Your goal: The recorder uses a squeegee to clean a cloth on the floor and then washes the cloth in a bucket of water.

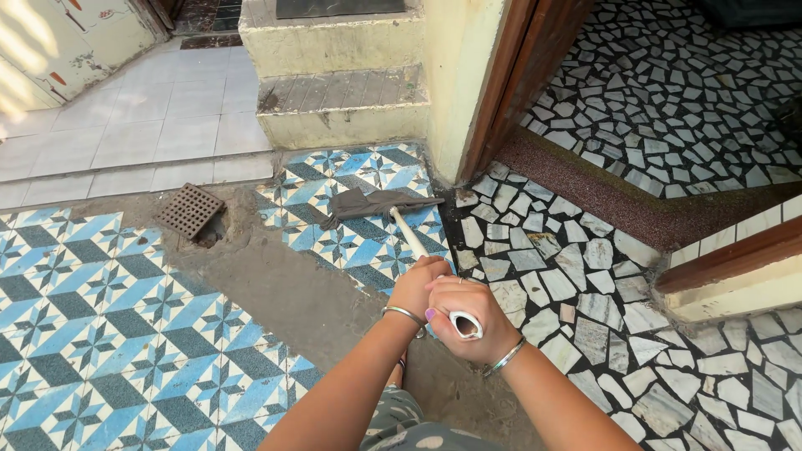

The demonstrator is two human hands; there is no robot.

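Note:
Both my hands grip a white mop handle [409, 235]. My left hand [415, 286] holds it lower down the shaft. Closed over the open top end of the pipe is my right hand [464, 318]. Each wrist wears a metal bangle. At the far end of the handle a grey wet cloth head [368, 204] lies flat on blue and white patterned tiles [109, 334], close to the foot of a step.
A rusty square drain grate [190, 210] sits left of the cloth in a bare cement strip. Yellowish concrete steps [342, 104] rise ahead. A brown wooden door frame [522, 79] borders a broken-tile mosaic floor [585, 276] on the right.

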